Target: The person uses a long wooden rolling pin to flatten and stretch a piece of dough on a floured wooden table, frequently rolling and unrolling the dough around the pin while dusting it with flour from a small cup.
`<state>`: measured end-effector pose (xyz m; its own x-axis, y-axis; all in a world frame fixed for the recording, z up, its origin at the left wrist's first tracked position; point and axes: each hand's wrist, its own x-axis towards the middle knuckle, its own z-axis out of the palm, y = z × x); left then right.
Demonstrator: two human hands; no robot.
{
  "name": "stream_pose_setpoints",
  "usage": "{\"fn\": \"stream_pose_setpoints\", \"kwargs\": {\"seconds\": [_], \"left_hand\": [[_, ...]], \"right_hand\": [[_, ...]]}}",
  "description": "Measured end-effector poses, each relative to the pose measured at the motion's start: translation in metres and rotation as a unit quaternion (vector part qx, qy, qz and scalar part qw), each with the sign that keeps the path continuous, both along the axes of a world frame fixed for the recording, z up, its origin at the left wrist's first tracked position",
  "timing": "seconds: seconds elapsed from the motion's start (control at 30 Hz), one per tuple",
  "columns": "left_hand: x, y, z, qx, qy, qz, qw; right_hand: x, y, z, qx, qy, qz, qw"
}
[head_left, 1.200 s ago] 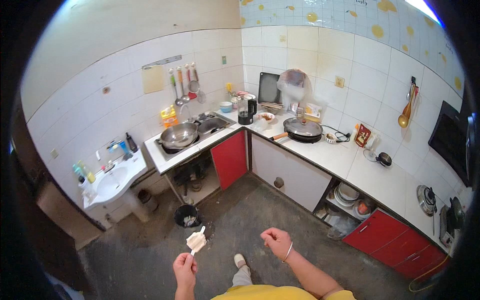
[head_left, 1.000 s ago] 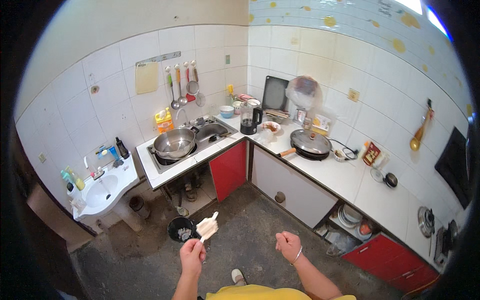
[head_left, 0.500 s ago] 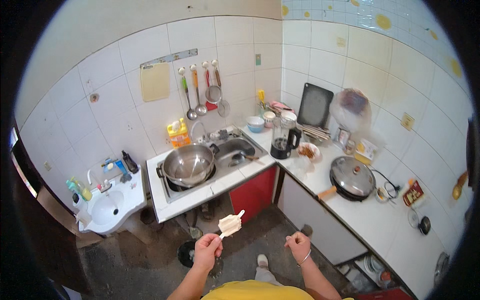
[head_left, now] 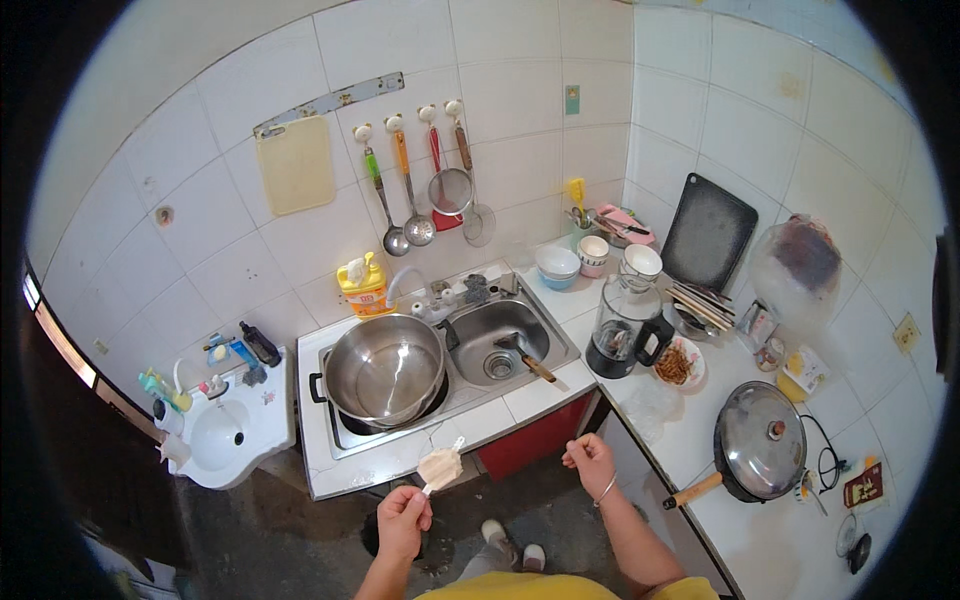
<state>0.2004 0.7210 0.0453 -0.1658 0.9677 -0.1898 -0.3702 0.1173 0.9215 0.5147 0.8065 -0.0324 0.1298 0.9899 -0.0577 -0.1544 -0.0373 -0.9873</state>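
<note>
My left hand (head_left: 404,522) is closed on the narrow white end of a small, flat, cream-coloured piece (head_left: 440,468) with uneven edges. A second white tip sticks out of its far end; its exact kind I cannot make out. It is held up in front of the sink counter's near edge. My right hand (head_left: 592,463), with a bracelet at the wrist, has its fingers curled in with nothing visible in them. It hangs in the air by the counter corner. A big steel pot (head_left: 386,368) with black handles stands in the left basin of the sink (head_left: 500,350).
A brown-handled utensil (head_left: 525,357) lies across the right basin. The right counter holds a blender jug (head_left: 628,330), a plate of brown food (head_left: 682,365) and a lidded pan (head_left: 762,440) whose wooden handle juts over the edge. Ladles and strainers (head_left: 420,230) hang above. A washbasin (head_left: 235,430) stands left.
My view has moved closer to the sink and counter. The left hand still holds the cream-coloured piece, now nearer the counter's front edge. My right hand stays curled.
</note>
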Motion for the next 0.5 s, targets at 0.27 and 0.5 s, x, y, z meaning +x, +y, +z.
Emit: {"fn": "stream_pose_setpoints", "kwargs": {"seconds": [0.27,0.5], "left_hand": [[0.001,0.097,-0.012,-0.004,-0.001,-0.036,0.999],[0.024,0.171,-0.012,-0.024,-0.002,-0.085,0.996]], "right_hand": [[0.005,0.077,0.02,-0.004,-0.037,-0.005,0.999],[0.075,0.155,0.094,0.128,-0.076,-0.066,0.987]]}}
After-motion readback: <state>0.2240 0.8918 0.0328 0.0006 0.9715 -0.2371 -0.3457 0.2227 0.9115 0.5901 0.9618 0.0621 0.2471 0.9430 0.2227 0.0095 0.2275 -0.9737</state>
